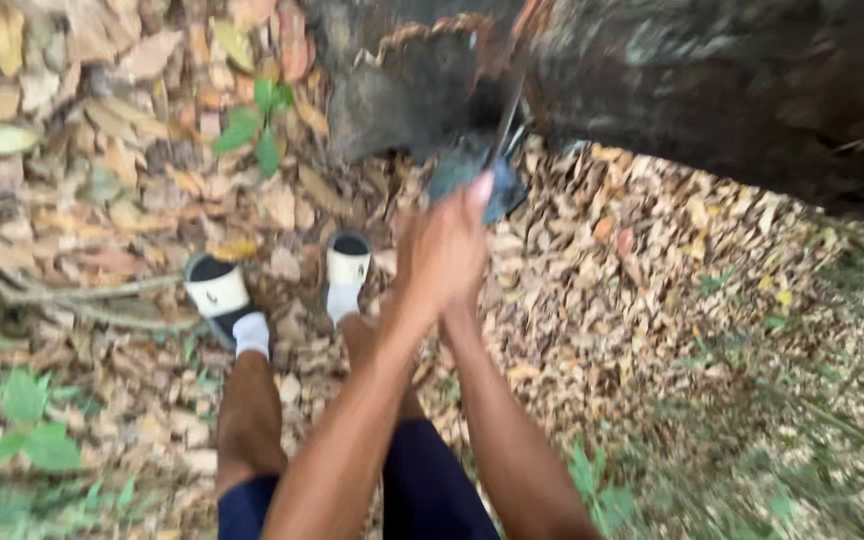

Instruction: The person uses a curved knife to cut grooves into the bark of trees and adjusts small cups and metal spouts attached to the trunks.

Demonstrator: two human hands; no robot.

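Both my arms reach forward and meet in the middle of the view, motion-blurred. My left hand [442, 250] lies on top, a fingertip up against a dark blue-grey cup [464, 170] that hangs at the foot of a dark tree trunk [712, 90]. My right hand [470, 298] is mostly hidden under the left one, and only its wrist side shows. A thin dark rod [508, 118] runs from the trunk down to the cup. The blur hides how either hand's fingers are set.
Dry brown leaves cover the ground. My feet wear white socks and black-and-white slip-on shoes [217, 290] [347, 265]. A small green seedling [257, 120] grows at upper left, a fallen stick [92, 292] lies left, and sparse grass [802, 400] grows right.
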